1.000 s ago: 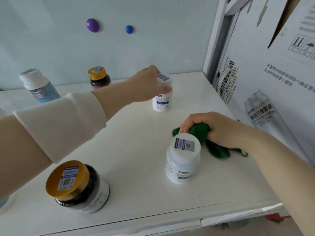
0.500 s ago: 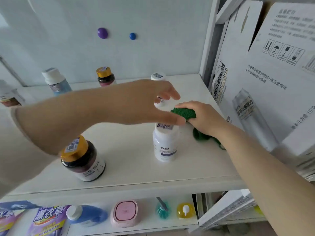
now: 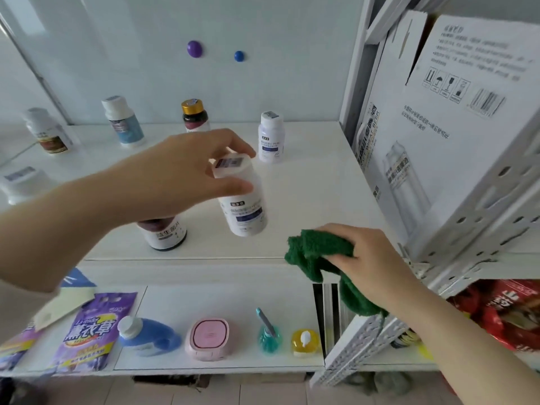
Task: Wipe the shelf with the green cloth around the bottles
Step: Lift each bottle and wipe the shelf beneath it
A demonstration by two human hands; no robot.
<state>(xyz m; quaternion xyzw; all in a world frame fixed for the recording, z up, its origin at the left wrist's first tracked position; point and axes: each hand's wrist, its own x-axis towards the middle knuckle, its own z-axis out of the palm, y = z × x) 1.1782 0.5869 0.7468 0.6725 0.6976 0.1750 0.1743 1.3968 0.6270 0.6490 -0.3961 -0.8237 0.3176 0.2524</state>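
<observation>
The left hand (image 3: 187, 171) is gripping the cap of a white bottle (image 3: 244, 200), holding it tilted and seemingly lifted off the shelf (image 3: 306, 194). The right hand (image 3: 371, 258) is clutching the green cloth (image 3: 318, 255) in a bunch at the shelf's front edge, part of it dangling below. 1 dark jar (image 3: 163, 232) is standing beside the bottle. The step looks like clearing a spot; next, the cloth needs sweeping across the bare patch under the raised bottle.
</observation>
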